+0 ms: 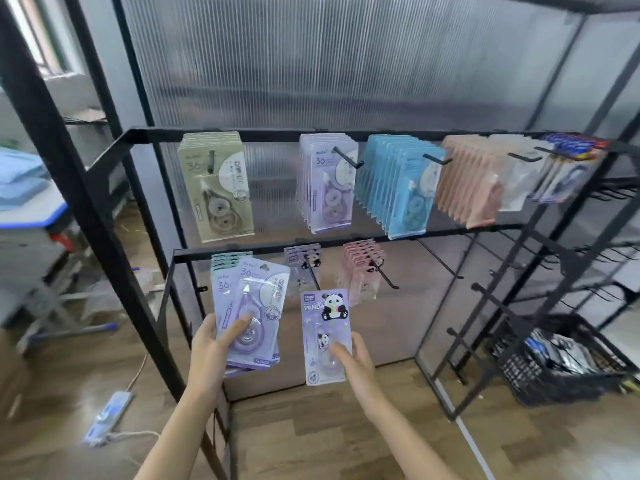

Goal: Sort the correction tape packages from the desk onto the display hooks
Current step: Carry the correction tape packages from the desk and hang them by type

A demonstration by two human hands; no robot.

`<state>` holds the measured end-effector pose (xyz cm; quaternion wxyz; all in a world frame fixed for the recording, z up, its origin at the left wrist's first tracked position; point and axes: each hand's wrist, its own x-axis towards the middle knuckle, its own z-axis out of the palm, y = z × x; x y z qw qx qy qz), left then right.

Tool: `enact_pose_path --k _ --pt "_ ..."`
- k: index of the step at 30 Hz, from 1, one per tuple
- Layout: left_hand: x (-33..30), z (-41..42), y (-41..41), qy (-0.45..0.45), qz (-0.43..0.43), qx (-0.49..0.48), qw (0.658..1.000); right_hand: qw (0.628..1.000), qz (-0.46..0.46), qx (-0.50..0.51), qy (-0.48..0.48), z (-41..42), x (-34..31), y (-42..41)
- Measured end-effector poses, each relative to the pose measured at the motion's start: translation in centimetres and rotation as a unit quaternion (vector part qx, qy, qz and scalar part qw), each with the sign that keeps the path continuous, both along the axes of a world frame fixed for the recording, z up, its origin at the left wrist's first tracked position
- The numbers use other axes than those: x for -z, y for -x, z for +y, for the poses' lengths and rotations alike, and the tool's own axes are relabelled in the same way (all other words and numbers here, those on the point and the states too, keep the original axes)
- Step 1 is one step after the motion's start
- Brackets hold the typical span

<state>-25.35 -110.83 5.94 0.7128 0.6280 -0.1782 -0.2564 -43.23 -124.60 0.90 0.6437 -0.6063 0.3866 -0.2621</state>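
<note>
Here we see the left hand [216,344] gripping a small stack of lilac tape packages [250,311], apparently three; the right hand [353,362] pinches a purple panda package [325,336] below the lower hooks [313,277].

The purple tape packs [249,313] in the left hand [211,344] and the panda pack [325,336] in the right hand [353,358] are glossy printed card under clear plastic blisters. Above them, the rack [311,135] is matt black metal, backed by ribbed translucent plastic sheet [329,64]. Below lies smooth wood-look flooring [311,438].
</note>
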Motion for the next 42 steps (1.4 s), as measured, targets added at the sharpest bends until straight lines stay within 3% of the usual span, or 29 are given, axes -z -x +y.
enact_pose_path --k 7,15,31,42 --pt "0.2 -0.3 2.5 0.009 0.014 -0.066 0.998 0.999 0.003 -0.05 0.019 -0.8 0.5 -0.2" --pt "0.5 -0.7 4.4 0.019 0.026 -0.108 0.994 0.999 -0.034 0.004 0.017 -0.4 1.9 0.5" --pt "-0.9 -0.9 5.0 -0.004 0.027 -0.093 0.995 0.997 -0.008 0.029 0.067 -0.3 0.5 0.9" --pt "-1.5 -1.5 4.5 0.0 0.016 -0.059 0.998 0.987 0.121 -0.012 0.106 -4.7 1.1 -4.4"
